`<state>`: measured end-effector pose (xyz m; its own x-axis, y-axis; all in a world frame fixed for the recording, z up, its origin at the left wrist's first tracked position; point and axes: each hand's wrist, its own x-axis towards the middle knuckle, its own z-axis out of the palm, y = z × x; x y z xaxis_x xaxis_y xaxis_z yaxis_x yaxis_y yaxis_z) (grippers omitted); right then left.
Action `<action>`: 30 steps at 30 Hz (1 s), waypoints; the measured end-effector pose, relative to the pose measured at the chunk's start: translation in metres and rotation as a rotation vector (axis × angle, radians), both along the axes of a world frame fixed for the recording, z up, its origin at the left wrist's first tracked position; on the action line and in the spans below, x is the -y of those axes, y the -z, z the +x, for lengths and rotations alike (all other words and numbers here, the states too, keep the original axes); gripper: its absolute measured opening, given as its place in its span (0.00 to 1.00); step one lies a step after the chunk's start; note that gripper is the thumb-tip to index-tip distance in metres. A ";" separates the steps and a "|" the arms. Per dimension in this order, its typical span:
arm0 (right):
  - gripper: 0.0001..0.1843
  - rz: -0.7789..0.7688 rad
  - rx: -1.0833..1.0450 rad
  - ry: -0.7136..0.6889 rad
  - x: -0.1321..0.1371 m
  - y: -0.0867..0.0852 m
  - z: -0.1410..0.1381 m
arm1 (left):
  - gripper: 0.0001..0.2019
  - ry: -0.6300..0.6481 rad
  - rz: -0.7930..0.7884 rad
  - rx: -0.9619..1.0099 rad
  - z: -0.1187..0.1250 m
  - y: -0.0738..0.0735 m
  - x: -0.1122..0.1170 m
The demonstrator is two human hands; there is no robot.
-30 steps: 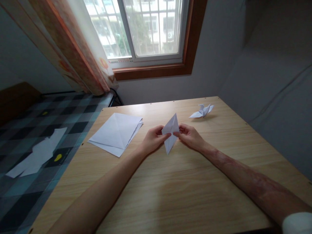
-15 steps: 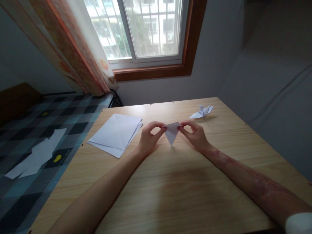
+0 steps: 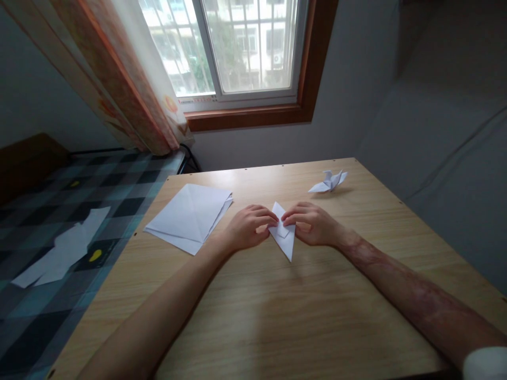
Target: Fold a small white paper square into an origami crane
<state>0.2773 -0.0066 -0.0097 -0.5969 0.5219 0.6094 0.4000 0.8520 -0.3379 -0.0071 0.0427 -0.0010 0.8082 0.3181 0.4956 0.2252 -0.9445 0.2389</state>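
A small folded piece of white paper [image 3: 287,245], diamond-like in outline, is between my two hands above the middle of the table. My left hand [image 3: 250,227] pinches its left edge with thumb and fingers. On the opposite edge, my right hand [image 3: 315,224] grips it, fingertips lying over the front face. A small flap shows in the centre of the paper, and the lower tip points towards me. The fingers cover part of its upper half.
White paper squares [image 3: 190,216] lie stacked on the wooden table [image 3: 222,316] to the left. A folded paper crane [image 3: 329,182] stands at the back right. Paper scraps [image 3: 65,250] lie on the checked bed [image 3: 24,327]. A window [image 3: 253,47] is behind.
The folded paper has turned from a downward-pointing triangle into a longer diamond shape with a flap facing me. Both hands have shifted slightly, with fingers now over its face.
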 end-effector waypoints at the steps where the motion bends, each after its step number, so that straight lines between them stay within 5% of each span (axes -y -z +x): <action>1: 0.15 -0.024 0.038 -0.028 0.001 0.000 0.000 | 0.15 0.015 -0.023 -0.022 0.000 0.000 0.001; 4: 0.17 -0.107 0.092 -0.054 0.005 -0.002 -0.001 | 0.17 0.059 -0.102 -0.071 0.001 -0.001 0.005; 9: 0.05 -0.127 0.088 0.014 0.005 -0.002 -0.002 | 0.08 -0.015 -0.117 -0.099 0.000 -0.001 0.003; 22: 0.09 -0.105 0.092 0.080 0.002 0.005 -0.006 | 0.11 -0.243 -0.079 -0.094 0.006 0.007 0.005; 30: 0.15 -0.103 0.098 0.132 0.000 0.011 -0.004 | 0.14 -0.234 0.032 -0.171 0.006 0.008 0.007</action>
